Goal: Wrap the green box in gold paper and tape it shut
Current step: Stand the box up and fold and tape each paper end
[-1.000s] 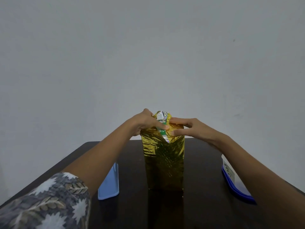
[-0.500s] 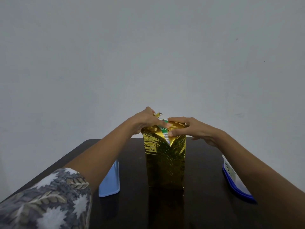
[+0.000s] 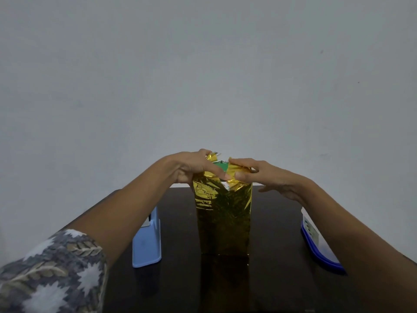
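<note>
Your box [image 3: 220,165] stands upright at the centre of the dark desk [image 3: 277,256], sheathed in gold paper [image 3: 223,213] from base to top; only a small green patch shows through the gap at the top, between your two hands. Your left hand [image 3: 194,167] lies over the top left corner, its fingers pressing a gold flap down and inward, thumb tip at the front edge. Your right hand [image 3: 259,175] mirrors it on the top right corner, thumb and forefinger pinching the opposite flap, the other fingers spread loosely behind and below. The two thumb tips almost meet at the middle of the front edge. A crumpled point of paper stands up just behind your left fingers. The far edge of the desk runs just behind the box, against a plain grey wall [image 3: 203,75]; the left edge slants toward you under your left forearm. A light blue stand [image 3: 147,242] sits on the desk left of the box, near but apart from it, partly hidden by your left arm. A blue-rimmed tray [image 3: 320,249] lies at the right, well apart from the box and partly under your right forearm. The desk in front of the box is bare and reflects the gold.
</note>
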A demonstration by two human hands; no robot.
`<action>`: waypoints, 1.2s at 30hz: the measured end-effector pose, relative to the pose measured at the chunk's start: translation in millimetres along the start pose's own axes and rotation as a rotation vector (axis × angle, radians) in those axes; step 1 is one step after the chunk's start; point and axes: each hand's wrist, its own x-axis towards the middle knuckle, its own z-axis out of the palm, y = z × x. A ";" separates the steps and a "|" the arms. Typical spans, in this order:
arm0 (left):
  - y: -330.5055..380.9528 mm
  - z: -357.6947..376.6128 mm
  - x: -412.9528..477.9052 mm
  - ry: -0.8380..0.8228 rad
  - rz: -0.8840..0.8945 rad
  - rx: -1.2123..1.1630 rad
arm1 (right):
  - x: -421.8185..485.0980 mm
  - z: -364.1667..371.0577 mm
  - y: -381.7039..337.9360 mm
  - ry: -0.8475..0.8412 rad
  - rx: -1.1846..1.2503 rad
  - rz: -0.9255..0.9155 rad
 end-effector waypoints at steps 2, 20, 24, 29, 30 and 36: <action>0.3 0.3 -2.6 -0.013 0.009 -0.009 | 1.1 -4.3 1.0 -0.035 0.094 0.040; 4.1 5.6 -12.9 -0.001 -0.005 0.061 | 6.4 -5.9 7.8 0.037 0.111 0.049; 3.4 7.9 -20.3 0.150 0.109 0.061 | 6.2 -4.9 6.3 0.044 0.073 0.048; 1.9 21.6 -38.4 0.543 0.400 0.488 | 6.8 -4.3 7.2 0.042 0.061 0.044; 1.6 25.0 -40.8 0.529 0.374 0.593 | 7.2 -3.8 7.4 0.045 0.055 0.041; 0.4 29.1 -46.5 0.317 0.297 0.484 | 6.4 -3.5 4.2 0.064 0.057 0.074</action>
